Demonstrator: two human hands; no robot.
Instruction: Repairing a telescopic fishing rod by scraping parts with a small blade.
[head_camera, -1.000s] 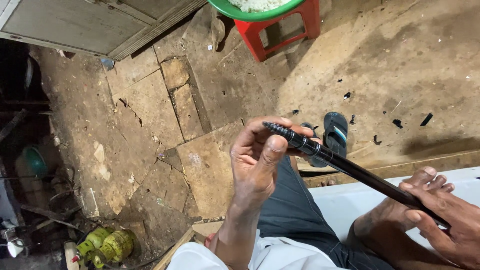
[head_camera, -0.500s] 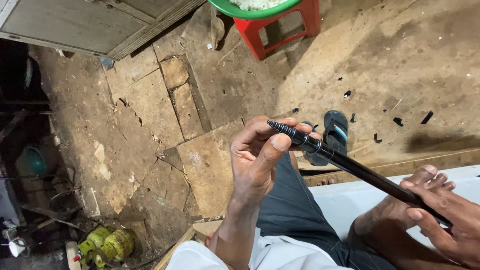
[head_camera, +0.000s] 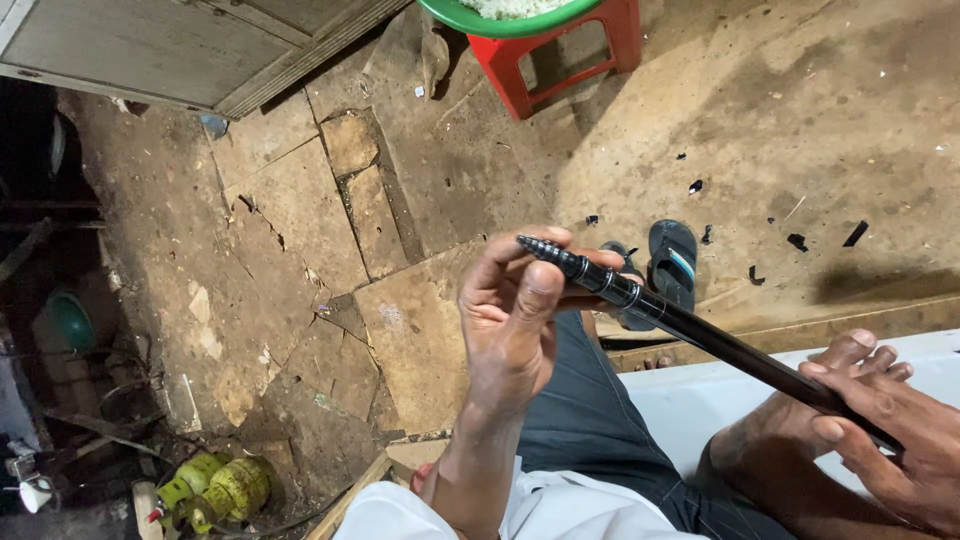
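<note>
Far left: dark recess with a teal bowl (head_camera: 68, 322), partly hidden; kind uncertain.
Lower left: two yellow-green canisters (head_camera: 215, 490) on their sides, touching, red valve at one end; no label readable.
Top left: grey door (head_camera: 170, 45), bottom edge meeting the floor (head_camera: 280, 230) of cracked, uneven slabs.
Top centre: red stool (head_camera: 570, 50) bearing a green basin (head_camera: 500, 20) with pale contents, raised off the dirt, likely to keep it clean.
Left hand (head_camera: 515, 320): raised, palm toward the camera, fingers curled; thumb and fingertips closed lightly on the ribbed tip of the rod (head_camera: 690, 325), a fine pinch, seemingly for working that end.
Rod: thin, black, with pale rings near the tip; slanting from upper left down to lower right, spanning both hands above the lap, well off the floor.
Trousers (head_camera: 590, 420): dark grey, below the rod; white shirt hem (head_camera: 560, 515) at the bottom edge.
Sandals (head_camera: 665, 265): dark, with a light strap mark, on the floor beyond the knee, just beside the ledge (head_camera: 850, 325).
Bits (head_camera: 800, 240): small black fragments scattered on the concrete at right, well apart.
Bench (head_camera: 700, 400): white, under the seated person.
Right hand (head_camera: 880, 430): fingers wrapped round the lower rod, shut on it, thumb on top; apparently steadying it. End of rod hidden in the hand.
Signs, print: none visible.
</note>
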